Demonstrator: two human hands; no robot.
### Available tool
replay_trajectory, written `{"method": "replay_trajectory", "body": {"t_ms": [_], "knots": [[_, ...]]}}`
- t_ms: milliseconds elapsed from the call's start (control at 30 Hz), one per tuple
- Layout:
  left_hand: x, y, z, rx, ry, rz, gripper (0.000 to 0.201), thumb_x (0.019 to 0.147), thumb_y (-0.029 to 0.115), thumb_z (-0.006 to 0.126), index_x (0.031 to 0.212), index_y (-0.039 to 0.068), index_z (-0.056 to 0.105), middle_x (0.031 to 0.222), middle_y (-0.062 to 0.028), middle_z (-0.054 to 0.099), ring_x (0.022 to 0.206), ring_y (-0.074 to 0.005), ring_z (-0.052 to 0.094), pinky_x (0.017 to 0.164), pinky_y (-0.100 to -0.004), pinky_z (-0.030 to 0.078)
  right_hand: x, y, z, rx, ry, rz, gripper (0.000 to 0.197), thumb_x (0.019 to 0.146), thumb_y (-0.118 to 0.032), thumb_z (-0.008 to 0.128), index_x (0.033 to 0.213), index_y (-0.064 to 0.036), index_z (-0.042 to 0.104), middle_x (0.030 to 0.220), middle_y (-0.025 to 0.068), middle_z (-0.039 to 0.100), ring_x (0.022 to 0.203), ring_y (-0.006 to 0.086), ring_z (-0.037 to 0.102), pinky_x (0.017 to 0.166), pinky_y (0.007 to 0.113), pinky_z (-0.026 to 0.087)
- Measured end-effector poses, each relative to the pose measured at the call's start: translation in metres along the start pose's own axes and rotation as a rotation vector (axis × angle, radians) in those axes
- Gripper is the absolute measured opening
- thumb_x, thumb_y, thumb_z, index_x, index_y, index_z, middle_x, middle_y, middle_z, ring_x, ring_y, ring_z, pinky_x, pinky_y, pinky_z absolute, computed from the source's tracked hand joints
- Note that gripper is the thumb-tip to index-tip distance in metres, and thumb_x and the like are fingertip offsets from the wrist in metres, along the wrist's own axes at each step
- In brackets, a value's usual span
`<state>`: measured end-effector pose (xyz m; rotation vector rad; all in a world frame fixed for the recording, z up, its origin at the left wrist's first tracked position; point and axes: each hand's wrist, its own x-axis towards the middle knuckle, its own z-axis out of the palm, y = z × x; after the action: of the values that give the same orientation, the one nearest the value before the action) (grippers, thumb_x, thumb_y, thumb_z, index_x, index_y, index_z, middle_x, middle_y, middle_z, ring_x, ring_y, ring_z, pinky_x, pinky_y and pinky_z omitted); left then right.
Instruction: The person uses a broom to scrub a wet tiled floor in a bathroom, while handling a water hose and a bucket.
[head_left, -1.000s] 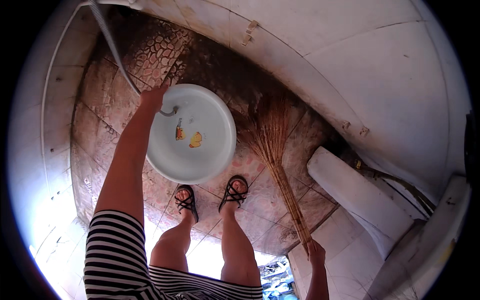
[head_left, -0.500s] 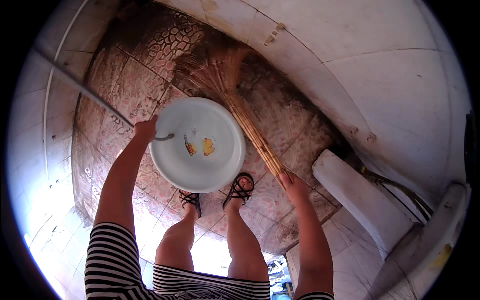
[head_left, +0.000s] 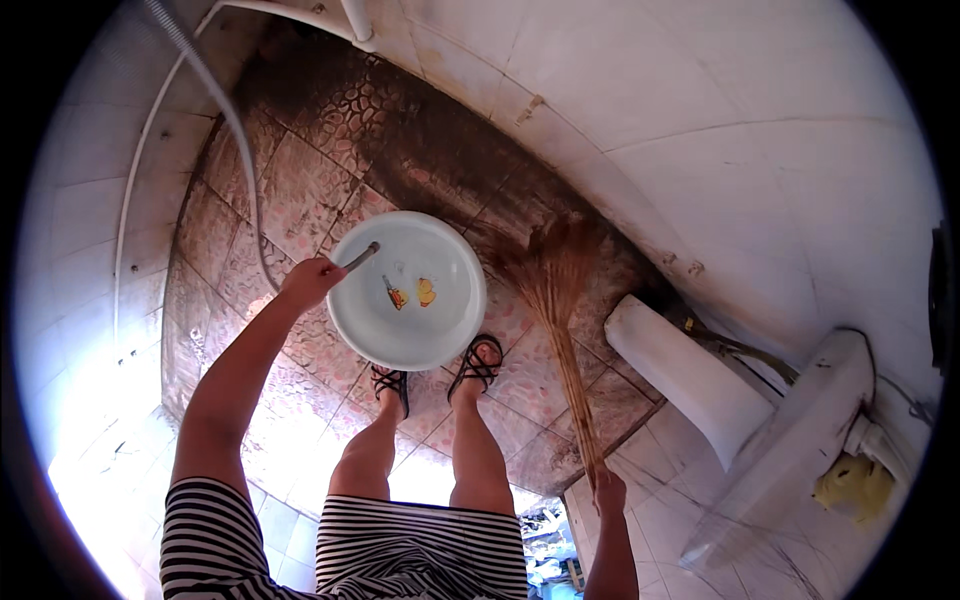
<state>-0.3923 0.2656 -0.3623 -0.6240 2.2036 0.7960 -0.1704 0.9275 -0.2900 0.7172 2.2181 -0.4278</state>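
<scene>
Nearest is a black-and-white striped garment [head_left: 420, 545] on the person. The right hand [head_left: 609, 492], low in the view, is closed around the handle end of a straw broom [head_left: 565, 355], which slants up and forward. The left hand [head_left: 312, 284] is curled round a grey hose [head_left: 247, 160] near its tip; the metal end juts out over the basin. Whether the hand touches the rim, I cannot tell.

Two black strappy sandals [head_left: 483, 362] are on the feet, the left one partly hidden by the rim. Just ahead, the white basin [head_left: 440, 335] sits on the floor [head_left: 295, 195], yellow ducks printed inside its bottom. The broom's blurred bristles fan out right of it, over dark, stained tiles. Farther right stand a white pedestal [head_left: 680, 370] and a sink [head_left: 785, 440]. Beyond, a pale tiled wall [head_left: 740, 80] rises.
</scene>
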Motion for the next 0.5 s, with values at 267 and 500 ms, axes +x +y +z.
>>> {"method": "replay_trajectory", "body": {"t_ms": [267,500], "knots": [[-0.008,0.196,0.015,-0.635,-0.257,-0.071,0.020,0.085,0.026,0.053,0.089,0.007,0.055,0.072,-0.0035,0.057,0.051,-0.0078,0.048,0.044,-0.0229,0.042,0.061,-0.192,-0.028,0.160,-0.305,0.096,0.063,0.081,-0.058,0.042,0.083,0.0015,0.062,0.064,0.0192,0.059,0.063,0.0363,0.060,0.059,0.043,0.045],[0.002,0.307,0.088,-0.725,-0.371,-0.012,0.017,0.086,0.024,0.052,0.088,0.007,0.054,0.067,-0.0015,0.051,0.049,-0.0087,0.044,0.043,-0.0249,0.041,-0.064,0.037,-0.004,-0.035,-0.060,-0.074,0.063,0.089,-0.054,0.028,0.069,-0.0021,0.057,0.058,0.0167,0.055,0.060,0.0307,0.057,0.058,0.042,0.042]]}}
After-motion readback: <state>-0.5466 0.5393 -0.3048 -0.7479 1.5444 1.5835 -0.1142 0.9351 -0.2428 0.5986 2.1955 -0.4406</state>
